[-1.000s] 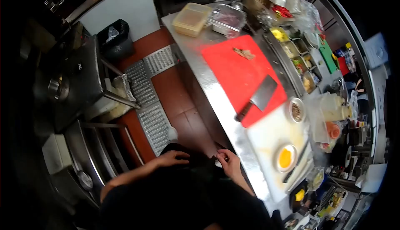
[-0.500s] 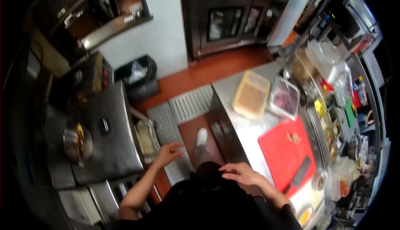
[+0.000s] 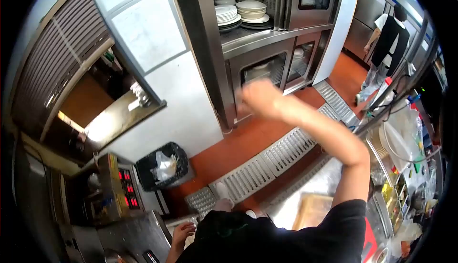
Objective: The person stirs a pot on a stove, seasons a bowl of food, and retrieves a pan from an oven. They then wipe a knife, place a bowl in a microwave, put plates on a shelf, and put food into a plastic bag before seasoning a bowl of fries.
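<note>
My right hand (image 3: 261, 100) is stretched out ahead at the end of a raised bare arm. It overlaps the lower glass door of a steel cabinet (image 3: 230, 72) in this view. Its fingers are smeared and turned away, so I cannot tell whether they are closed on anything. Above it, stacks of white plates (image 3: 251, 11) stand on the open upper shelf of the cabinet. My left hand (image 3: 183, 234) hangs low at my side by the steel counter's edge, its loosely bent fingers apart and holding nothing.
A black trash bin (image 3: 164, 167) with a plastic bag inside stands against the white wall. Metal floor grates (image 3: 243, 179) cross the red floor. A person in a dark vest (image 3: 389, 39) stands back right. On the right-hand worktop (image 3: 291, 206) lies a yellowish container (image 3: 310, 210).
My right hand has gone from my waist up and forward to the cabinet. The view has moved toward the cabinet and tilted up; a person now shows at right. My left hand sits lower.
</note>
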Action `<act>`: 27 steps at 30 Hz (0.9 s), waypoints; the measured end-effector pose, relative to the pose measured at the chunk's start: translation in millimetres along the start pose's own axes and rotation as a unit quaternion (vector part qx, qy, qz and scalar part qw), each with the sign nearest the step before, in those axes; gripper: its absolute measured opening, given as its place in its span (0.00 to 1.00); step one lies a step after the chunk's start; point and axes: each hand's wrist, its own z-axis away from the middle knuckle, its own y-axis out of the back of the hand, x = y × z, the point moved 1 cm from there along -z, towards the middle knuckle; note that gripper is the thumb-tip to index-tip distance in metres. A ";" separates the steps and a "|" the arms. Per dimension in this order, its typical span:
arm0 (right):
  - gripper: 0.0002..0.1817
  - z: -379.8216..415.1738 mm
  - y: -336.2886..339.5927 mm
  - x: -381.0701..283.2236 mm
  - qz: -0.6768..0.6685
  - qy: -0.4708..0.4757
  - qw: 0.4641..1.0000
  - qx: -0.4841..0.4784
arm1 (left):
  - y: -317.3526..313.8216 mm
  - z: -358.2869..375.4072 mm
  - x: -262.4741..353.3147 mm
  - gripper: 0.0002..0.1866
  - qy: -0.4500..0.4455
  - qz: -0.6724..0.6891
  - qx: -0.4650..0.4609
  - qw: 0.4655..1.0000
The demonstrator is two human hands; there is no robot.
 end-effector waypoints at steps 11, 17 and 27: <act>0.08 -222.8 134.3 261.0 0.197 -0.136 0.866 0.438 | -120.0 -158.3 347.2 0.13 -0.213 -0.121 -0.118 0.962; 0.07 -378.0 156.0 344.3 0.251 -0.113 0.876 0.397 | -184.4 -221.3 429.2 0.14 -0.229 -0.104 -0.166 0.954; 0.07 -437.5 210.3 362.6 0.295 0.058 0.846 0.441 | -195.9 -290.6 464.5 0.13 -0.123 -0.064 -0.186 0.973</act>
